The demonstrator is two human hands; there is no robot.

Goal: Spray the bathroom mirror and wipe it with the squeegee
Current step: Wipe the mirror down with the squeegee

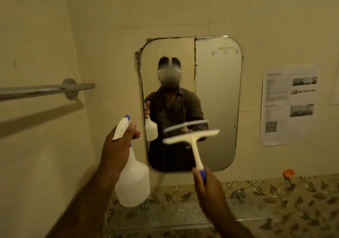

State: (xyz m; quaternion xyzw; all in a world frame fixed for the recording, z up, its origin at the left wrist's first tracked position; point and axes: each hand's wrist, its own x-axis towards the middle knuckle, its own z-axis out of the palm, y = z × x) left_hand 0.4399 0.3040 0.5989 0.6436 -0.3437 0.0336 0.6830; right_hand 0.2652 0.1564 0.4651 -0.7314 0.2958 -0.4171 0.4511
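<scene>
Cream tiled wall (183, 8) fills most of the view, with a leaf-patterned tile band (275, 197) along the bottom. Mirror (218, 100), rounded corners, hangs centre on the wall, chipped along its left and top edges; it reflects a person in a dark shirt wearing a head rig. Printed paper sheet (289, 105) stuck to the wall right of the mirror. Chrome towel bar (45, 89) on the left wall, well apart from the mirror. Spray bottle (134, 179), white translucent with blue trim, held up at lower left of the mirror, nozzle toward the glass. Left hand (117, 146) wrapped round the bottle neck, thumb up beside the white trigger head. Squeegee (194, 142), white with a blue grip, blade tilted, in front of the lower mirror; cannot tell if the blade touches the glass, motion-blurred. Right hand (207, 186) fisted closed on the squeegee's handle end. Small orange object (289, 173) on the wall at lower right, too blurred to identify.
</scene>
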